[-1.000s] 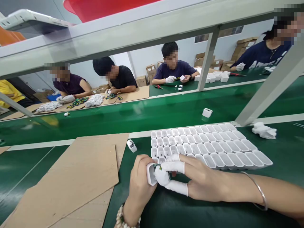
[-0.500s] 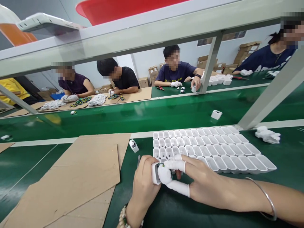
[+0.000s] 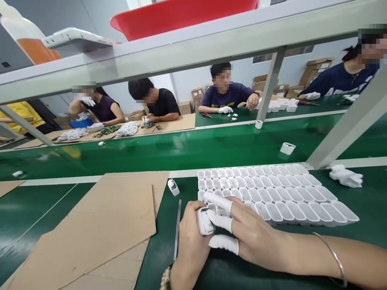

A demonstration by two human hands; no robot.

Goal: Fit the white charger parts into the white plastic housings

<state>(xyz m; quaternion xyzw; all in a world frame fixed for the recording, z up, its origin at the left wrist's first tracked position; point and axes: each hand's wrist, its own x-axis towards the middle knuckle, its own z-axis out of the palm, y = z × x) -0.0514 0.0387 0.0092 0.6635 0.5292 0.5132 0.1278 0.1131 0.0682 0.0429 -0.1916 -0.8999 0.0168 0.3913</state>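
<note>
My left hand (image 3: 193, 237), with a bead bracelet at the wrist, is wrapped round a small white casing (image 3: 205, 222) with a green edge showing inside it. My right hand (image 3: 244, 225) wears white finger cots on three fingers. Those fingers are spread, and one fingertip rests on the part in the casing's opening. Just behind my hands are rows of open white cups (image 3: 272, 195). A thin metal tool (image 3: 177, 229) lies to the left of my left hand.
Cardboard sheets (image 3: 99, 225) lie at the left. A white unit (image 3: 173, 187) stands near their corner. Crumpled white cloth (image 3: 346, 176) lies at the right. A green belt (image 3: 187, 149) crosses ahead, with slanted posts and several people beyond it.
The white rounded part, held between my right fingers, now sits in the casing, and those fingers have spread. A white cup has moved from a co-worker's hand onto the belt; the view has shifted slightly.
</note>
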